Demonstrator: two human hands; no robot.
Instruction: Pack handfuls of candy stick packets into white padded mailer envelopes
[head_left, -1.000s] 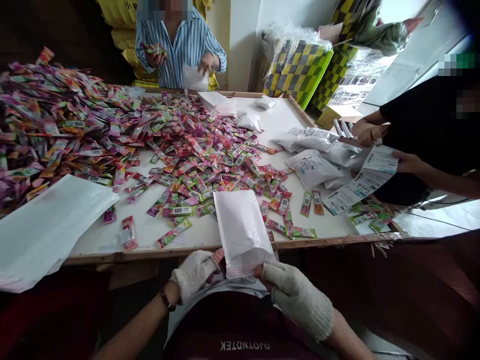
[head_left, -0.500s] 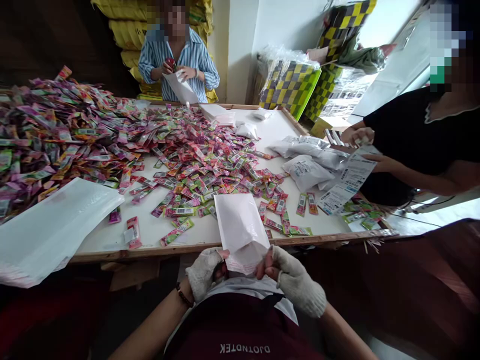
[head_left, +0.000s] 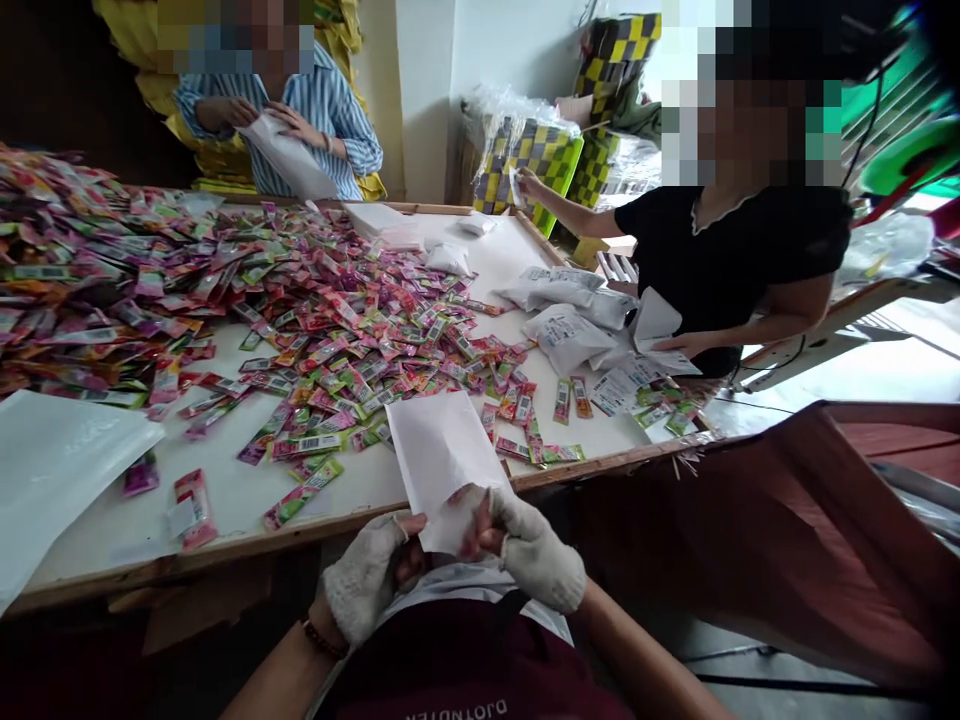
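A white mailing bag (head_left: 448, 450) lies over the table's front edge, its near end in front of my body. My left hand (head_left: 369, 570), in a fingerless knitted glove, is closed on its near left corner, the thumb on top. At its near right side, my right hand (head_left: 525, 550), gloved alike, has its fingers pinched together on the bag's near edge; the fingertips are blurred. Just beyond the bag, small colourful sachets (head_left: 315, 445) with barcodes lie loose in a spread-out heap.
A large pile of sachets (head_left: 90, 290) covers the table's left side. At the front left lies a big white plastic bag (head_left: 67, 470). Filled white parcels (head_left: 566, 335) and label sheets (head_left: 619, 390) lie to the right. Two people stand at the table, one across, one right.
The view has turned right. My right fingers have moved inward over the bag's near edge. The person on the right has stretched an arm toward the stacked bundles; the person opposite still handles a white bag.
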